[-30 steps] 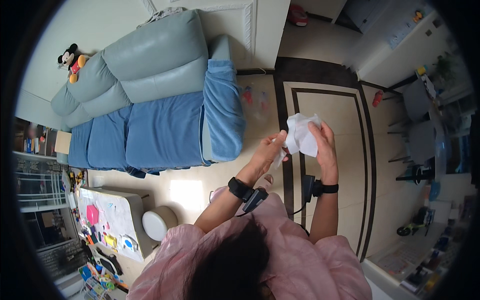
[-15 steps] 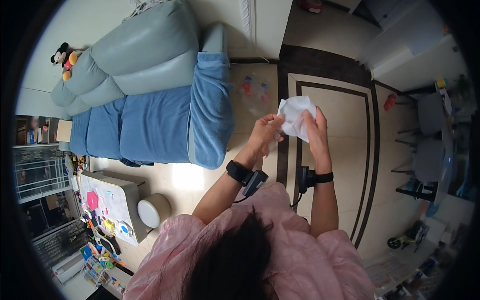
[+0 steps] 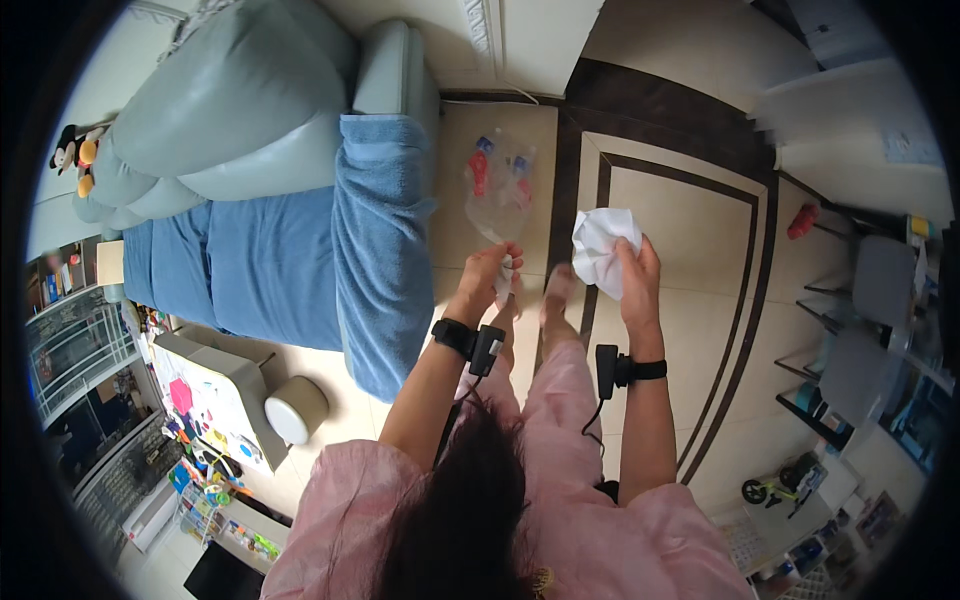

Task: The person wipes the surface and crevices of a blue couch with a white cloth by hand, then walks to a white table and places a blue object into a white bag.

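Observation:
My right hand [image 3: 640, 278] pinches a white tissue-like sheet [image 3: 600, 252], crumpled and partly spread, between thumb and fingers. To its left, my left hand [image 3: 485, 278] is closed around a smaller wad of white tissue [image 3: 503, 281], mostly hidden by the fingers. A gap separates the two hands, which are raised in front of me over the floor. Each wrist wears a black strap with a small black device, the left one [image 3: 484, 350] and the right one [image 3: 610, 372].
Beyond my left hand, a clear plastic bag or wrap [image 3: 497, 195] with red and blue parts lies on the tiles. A sofa [image 3: 250, 110] with a blue towel [image 3: 385, 230] stands left. Lower left are a stool [image 3: 297, 410] and a board [image 3: 215, 400]. Grey chairs [image 3: 885, 280] stand right.
My hands have come apart: the left has moved left and down with a small wad, while the right keeps the larger sheet. The view has shifted, and my legs and feet now show.

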{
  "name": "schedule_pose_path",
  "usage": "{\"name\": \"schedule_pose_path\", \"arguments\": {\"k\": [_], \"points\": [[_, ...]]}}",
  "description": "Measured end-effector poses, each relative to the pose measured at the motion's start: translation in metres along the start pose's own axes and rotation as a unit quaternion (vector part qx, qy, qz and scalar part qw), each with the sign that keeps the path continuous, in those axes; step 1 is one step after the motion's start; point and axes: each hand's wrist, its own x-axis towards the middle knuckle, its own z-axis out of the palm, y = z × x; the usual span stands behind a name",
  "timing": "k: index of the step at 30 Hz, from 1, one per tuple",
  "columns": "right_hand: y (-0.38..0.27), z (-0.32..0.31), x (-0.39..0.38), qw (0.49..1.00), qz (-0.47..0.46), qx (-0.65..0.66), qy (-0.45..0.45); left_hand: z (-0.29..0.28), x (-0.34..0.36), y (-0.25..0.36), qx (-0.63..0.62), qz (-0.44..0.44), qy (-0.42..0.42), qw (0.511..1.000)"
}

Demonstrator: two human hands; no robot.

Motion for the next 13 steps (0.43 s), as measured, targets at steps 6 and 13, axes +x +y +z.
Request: {"name": "schedule_pose_path", "arguments": {"k": [6, 13], "points": [[0.062, 0.005, 0.086, 0.996, 0.059, -0.019, -0.063, -0.023, 0.115, -0.015, -0.15, -0.055, 0.072, 0.985], [0.126, -0.001, 0.145, 0.965, 0.21, -0.044, -0.151, -0.077, 0.285, -0.076, -0.411, -0.077, 0.222, 0.881]]}}
